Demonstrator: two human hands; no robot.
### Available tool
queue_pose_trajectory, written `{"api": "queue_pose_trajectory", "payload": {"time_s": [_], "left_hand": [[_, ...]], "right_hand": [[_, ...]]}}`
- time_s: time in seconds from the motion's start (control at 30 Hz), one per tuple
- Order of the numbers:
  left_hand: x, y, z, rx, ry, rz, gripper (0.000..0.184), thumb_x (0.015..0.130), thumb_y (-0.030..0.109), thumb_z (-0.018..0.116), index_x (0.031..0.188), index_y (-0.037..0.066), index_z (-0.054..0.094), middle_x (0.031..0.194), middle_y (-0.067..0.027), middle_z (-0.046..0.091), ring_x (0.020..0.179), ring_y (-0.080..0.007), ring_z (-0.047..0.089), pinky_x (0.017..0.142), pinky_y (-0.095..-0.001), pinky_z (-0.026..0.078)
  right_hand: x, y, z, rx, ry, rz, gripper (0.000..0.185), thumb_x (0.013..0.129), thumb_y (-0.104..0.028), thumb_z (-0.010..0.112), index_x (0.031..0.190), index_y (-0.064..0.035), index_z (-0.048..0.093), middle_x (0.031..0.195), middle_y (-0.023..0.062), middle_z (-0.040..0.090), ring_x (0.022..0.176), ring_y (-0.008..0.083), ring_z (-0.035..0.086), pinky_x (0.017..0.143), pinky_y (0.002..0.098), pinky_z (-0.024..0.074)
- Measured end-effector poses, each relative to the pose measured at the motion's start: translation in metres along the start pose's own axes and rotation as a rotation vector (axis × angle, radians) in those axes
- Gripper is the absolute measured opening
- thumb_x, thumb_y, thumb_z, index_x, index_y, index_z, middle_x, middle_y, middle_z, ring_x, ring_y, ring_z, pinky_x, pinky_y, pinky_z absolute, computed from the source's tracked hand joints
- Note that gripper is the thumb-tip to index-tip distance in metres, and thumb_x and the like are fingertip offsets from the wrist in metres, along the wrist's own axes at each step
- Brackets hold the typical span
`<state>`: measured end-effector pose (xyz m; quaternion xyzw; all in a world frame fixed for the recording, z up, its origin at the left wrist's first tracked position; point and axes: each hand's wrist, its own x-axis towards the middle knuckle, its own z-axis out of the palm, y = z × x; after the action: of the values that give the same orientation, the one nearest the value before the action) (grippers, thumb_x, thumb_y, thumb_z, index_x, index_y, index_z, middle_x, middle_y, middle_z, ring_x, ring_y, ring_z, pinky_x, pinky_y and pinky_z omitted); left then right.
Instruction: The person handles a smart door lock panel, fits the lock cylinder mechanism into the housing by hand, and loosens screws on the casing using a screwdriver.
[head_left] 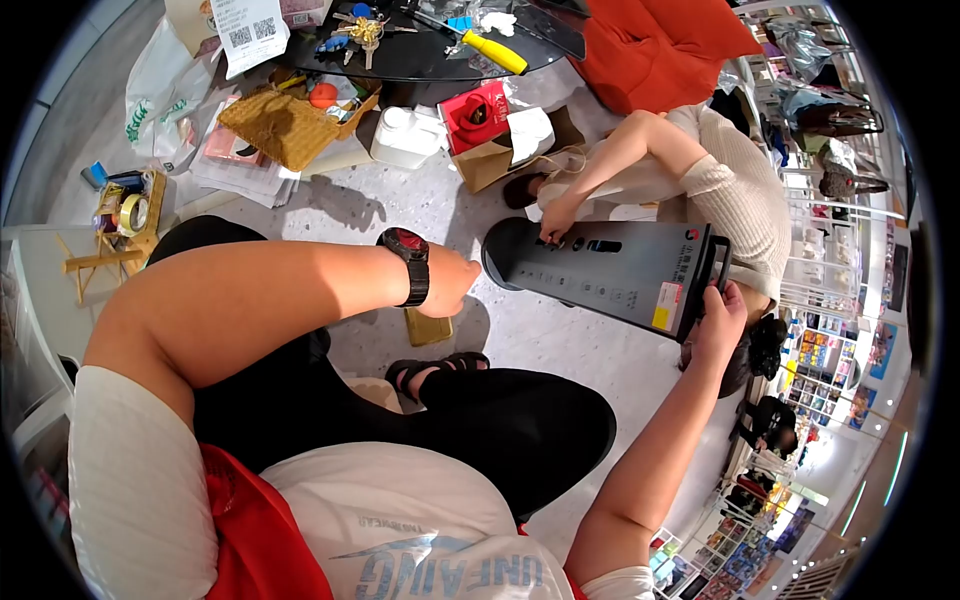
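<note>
A flat grey box point(610, 268) with a black carry handle and a yellow-and-white label hangs tilted in front of me. My right hand point(722, 310) is closed round the handle end of the box. My left hand point(450, 285), with a black watch point(407, 262) on its wrist, is held out left of the box and apart from it. Its fingers are curled in and largely turned from view, so what they hold, if anything, is hidden. Another person's hand point(558, 220) touches the far left part of the box. Behind the box's left end shows a dark round object point(500, 252).
The other person point(735, 200), in a cream knit top, bends close on the right. A black table point(400, 65) bears keys and a yellow-handled screwdriver point(495, 52). Beneath stand a woven basket point(275, 128), a white container point(405, 138) and a paper bag point(487, 165). A red cushion point(650, 50) lies behind.
</note>
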<state>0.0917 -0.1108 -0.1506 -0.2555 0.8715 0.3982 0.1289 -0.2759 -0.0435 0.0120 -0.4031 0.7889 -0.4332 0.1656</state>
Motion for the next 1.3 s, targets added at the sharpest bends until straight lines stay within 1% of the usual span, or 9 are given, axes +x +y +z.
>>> {"api": "queue_pose_trajectory", "payload": {"time_s": [0.07, 0.17, 0.37, 0.47, 0.87, 0.97, 1.1, 1.17, 1.3], "left_hand": [[0.0, 0.0, -0.001, -0.001, 0.005, 0.009, 0.043, 0.087, 0.023, 0.059, 0.123, 0.0, 0.054, 0.098, -0.0226, 0.069, 0.095, -0.0404, 0.066, 0.084, -0.0485, 0.052], [0.0, 0.0, -0.001, 0.003, 0.007, 0.014, 0.042, 0.087, 0.023, 0.058, 0.122, -0.001, 0.054, 0.097, -0.0223, 0.069, 0.094, -0.0402, 0.067, 0.083, -0.0486, 0.052], [-0.002, 0.003, -0.006, 0.01, -0.007, 0.018, 0.042, 0.087, 0.022, 0.057, 0.122, -0.002, 0.054, 0.097, -0.0225, 0.069, 0.094, -0.0403, 0.067, 0.083, -0.0489, 0.052], [-0.003, 0.003, -0.005, 0.012, 0.006, 0.029, 0.042, 0.087, 0.021, 0.057, 0.121, -0.003, 0.054, 0.097, -0.0228, 0.069, 0.094, -0.0404, 0.067, 0.082, -0.049, 0.052], [-0.003, 0.003, -0.004, 0.001, -0.011, 0.013, 0.04, 0.087, 0.019, 0.055, 0.12, -0.003, 0.053, 0.098, -0.023, 0.069, 0.095, -0.0403, 0.067, 0.083, -0.0495, 0.052], [-0.004, 0.004, -0.006, 0.0, -0.021, 0.014, 0.04, 0.087, 0.02, 0.055, 0.12, -0.003, 0.053, 0.1, -0.0229, 0.069, 0.096, -0.0401, 0.066, 0.083, -0.0496, 0.052], [-0.001, 0.002, -0.003, 0.001, -0.016, 0.026, 0.043, 0.086, 0.021, 0.057, 0.123, -0.001, 0.053, 0.1, -0.0232, 0.069, 0.096, -0.04, 0.066, 0.083, -0.0496, 0.052], [-0.002, 0.001, -0.001, 0.002, -0.014, 0.016, 0.044, 0.086, 0.022, 0.058, 0.124, 0.0, 0.053, 0.1, -0.0232, 0.069, 0.096, -0.0402, 0.066, 0.083, -0.0496, 0.052], [-0.003, 0.003, -0.004, 0.023, -0.028, 0.008, 0.047, 0.085, 0.021, 0.059, 0.128, 0.002, 0.051, 0.097, -0.0222, 0.069, 0.095, -0.0402, 0.066, 0.083, -0.0494, 0.052]], "right_hand": [[0.001, -0.003, 0.001, 0.029, -0.014, 0.017, 0.003, 0.087, -0.005, 0.059, 0.09, -0.0045, 0.059, 0.069, -0.0046, 0.056, 0.05, 0.0014, 0.039, 0.044, 0.0207, 0.0271], [0.005, 0.002, 0.001, 0.056, -0.005, 0.02, 0.004, 0.087, -0.004, 0.058, 0.09, -0.0043, 0.059, 0.072, -0.0041, 0.057, 0.053, 0.0017, 0.041, 0.046, 0.0201, 0.0295], [0.011, 0.004, -0.003, 0.038, -0.016, 0.029, 0.004, 0.088, -0.004, 0.058, 0.092, -0.0043, 0.06, 0.076, -0.0042, 0.058, 0.059, 0.0017, 0.045, 0.051, 0.0191, 0.0323], [0.017, 0.014, -0.008, 0.033, -0.024, 0.001, 0.004, 0.088, -0.005, 0.059, 0.092, -0.0044, 0.06, 0.075, -0.0046, 0.058, 0.058, 0.0017, 0.044, 0.05, 0.0191, 0.0316], [0.012, 0.003, -0.002, 0.051, -0.033, 0.022, 0.004, 0.089, -0.006, 0.058, 0.092, -0.0044, 0.06, 0.074, -0.0046, 0.057, 0.056, 0.0018, 0.042, 0.048, 0.0199, 0.031], [0.016, 0.014, -0.003, 0.086, -0.029, -0.008, 0.003, 0.089, -0.006, 0.058, 0.091, -0.0054, 0.06, 0.073, -0.0057, 0.056, 0.056, 0.0012, 0.041, 0.047, 0.0195, 0.0288], [0.01, 0.005, -0.004, 0.044, -0.067, 0.024, 0.002, 0.088, -0.008, 0.06, 0.09, -0.007, 0.06, 0.071, -0.0077, 0.053, 0.055, -0.0001, 0.039, 0.046, 0.0189, 0.0249], [0.002, -0.003, -0.002, 0.007, -0.028, 0.079, 0.002, 0.088, -0.008, 0.061, 0.09, -0.0066, 0.06, 0.071, -0.0075, 0.053, 0.055, -0.0003, 0.039, 0.047, 0.0185, 0.0249], [-0.006, 0.005, -0.012, 0.002, -0.05, 0.117, 0.005, 0.087, -0.007, 0.062, 0.091, -0.0056, 0.062, 0.07, -0.0064, 0.055, 0.054, 0.0013, 0.041, 0.047, 0.0197, 0.0271]]}}
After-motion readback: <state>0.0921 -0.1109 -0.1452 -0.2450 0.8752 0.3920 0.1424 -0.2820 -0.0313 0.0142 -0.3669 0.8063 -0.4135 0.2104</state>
